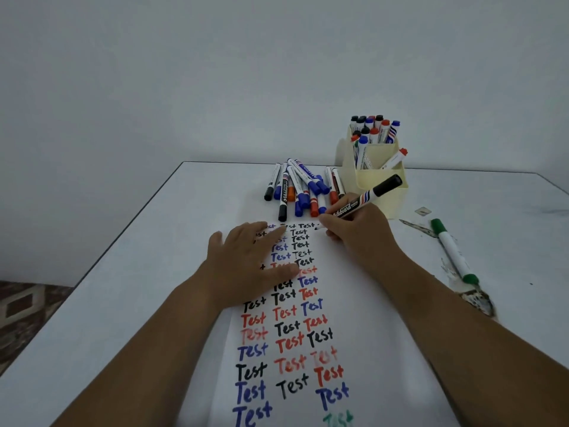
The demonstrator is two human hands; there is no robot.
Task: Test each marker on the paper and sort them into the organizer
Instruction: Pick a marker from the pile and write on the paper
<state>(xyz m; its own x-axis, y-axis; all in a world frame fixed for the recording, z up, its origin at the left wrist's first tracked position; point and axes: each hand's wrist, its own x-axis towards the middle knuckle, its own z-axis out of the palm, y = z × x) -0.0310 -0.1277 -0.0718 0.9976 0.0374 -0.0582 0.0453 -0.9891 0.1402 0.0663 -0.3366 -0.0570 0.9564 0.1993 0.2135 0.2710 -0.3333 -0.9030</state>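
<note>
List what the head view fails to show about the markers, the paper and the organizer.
- Marker tip: the right hand holds a black whiteboard marker; its fingers hide the tip and the current stroke.
- Paper: the left hand covers several "Test" words; the bottom frame edge cuts off the lowest rows.
- Organizer: its walls hide the marker bodies inside; only caps show.
- Marker pile: labels too small to read.

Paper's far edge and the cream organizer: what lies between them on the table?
In the head view, a loose pile of capped markers lies between the paper and the organizer, mostly left of it; the right hand writes with a black whiteboard marker.
</note>
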